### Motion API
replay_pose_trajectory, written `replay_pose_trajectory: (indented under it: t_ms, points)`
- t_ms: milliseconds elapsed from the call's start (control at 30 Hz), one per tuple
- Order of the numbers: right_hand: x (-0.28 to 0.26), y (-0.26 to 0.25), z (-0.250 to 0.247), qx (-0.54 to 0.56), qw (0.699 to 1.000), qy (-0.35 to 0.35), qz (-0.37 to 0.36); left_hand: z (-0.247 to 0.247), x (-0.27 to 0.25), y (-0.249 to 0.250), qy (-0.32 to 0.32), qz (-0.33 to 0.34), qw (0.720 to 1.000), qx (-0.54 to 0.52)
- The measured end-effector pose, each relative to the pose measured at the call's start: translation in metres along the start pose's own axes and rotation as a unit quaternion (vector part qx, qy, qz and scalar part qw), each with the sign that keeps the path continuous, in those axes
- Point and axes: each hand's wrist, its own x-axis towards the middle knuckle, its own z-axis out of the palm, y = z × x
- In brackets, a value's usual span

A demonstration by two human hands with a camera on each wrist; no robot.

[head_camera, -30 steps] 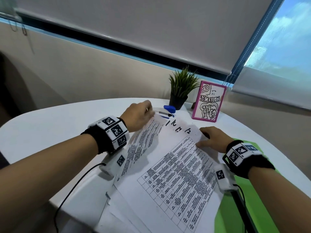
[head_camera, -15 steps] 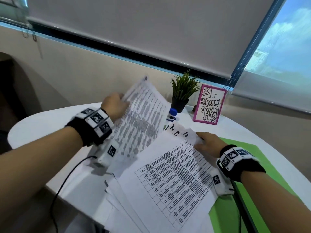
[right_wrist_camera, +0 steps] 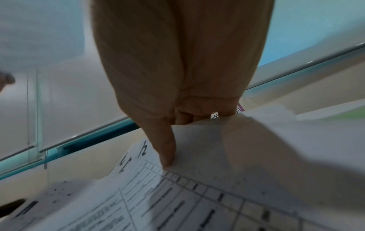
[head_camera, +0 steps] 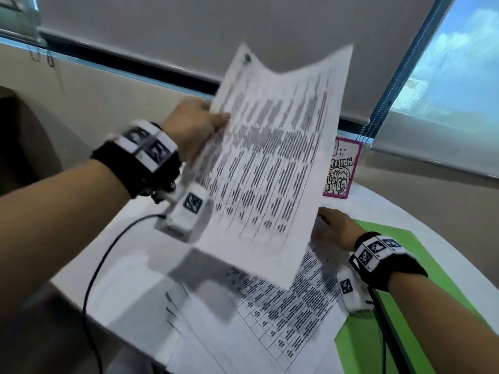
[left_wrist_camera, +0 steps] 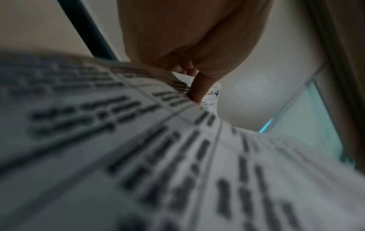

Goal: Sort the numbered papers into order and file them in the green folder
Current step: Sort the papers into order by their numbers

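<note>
papers [head_camera: 270, 327] lie stacked on the tabletop [head_camera: 121, 265], green folder [head_camera: 359, 357] under their 3 o'clock edge, bare room at 9 o'clock. left grip [head_camera: 189, 128] pinches the edge of one sheet [head_camera: 272, 157], held high. right grip [head_camera: 336, 229] presses its thumb on the stack; whether it grasps, i cannot tell.

- Table [head_camera: 405, 209]: white top with a rounded edge, set close to the wall.
- Card [head_camera: 341, 168]: pink border, white face with black doodle lettering; stands upright on the far part of the table, its left side hidden.
- Roller blind [head_camera: 162, 31]: pale grey, drawn down over the upper wall, with a dark band [head_camera: 121, 60] below its bottom rail.
- Second blind [head_camera: 432, 147]: grey, at right, lowered partway.
- Window pane [head_camera: 459, 63]: blue sky and cloud.
- Window post [head_camera: 414, 49]: blue, slanting, between the blinds.
- Wall [head_camera: 108, 90]: beige, below the sill.
</note>
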Motion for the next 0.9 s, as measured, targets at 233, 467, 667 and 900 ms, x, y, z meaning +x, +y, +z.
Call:
replay_pose_trajectory:
  t_ms: [233, 467, 667, 900]
  points:
    - [0.0, 0.003, -0.012, 0.043, 0.997, 0.011, -0.058, 0.061, -0.038, -0.09, -0.13, -0.133, 0.975, 0.122]
    - [0.0, 0.011, -0.019, 0.374, 0.921, 0.025, 0.11, 0.084, -0.054, -0.117, -0.21, -0.113, 0.919, 0.313]
    - [-0.004, 0.013, -0.016, 0.185, 0.981, -0.056, 0.01, 0.087, -0.056, -0.114, -0.241, -0.11, 0.921, 0.284]
    - [0.002, 0.013, -0.004, 0.153, 0.987, -0.047, -0.015, 0.084, -0.056, -0.108, -0.316, -0.162, 0.909, 0.216]
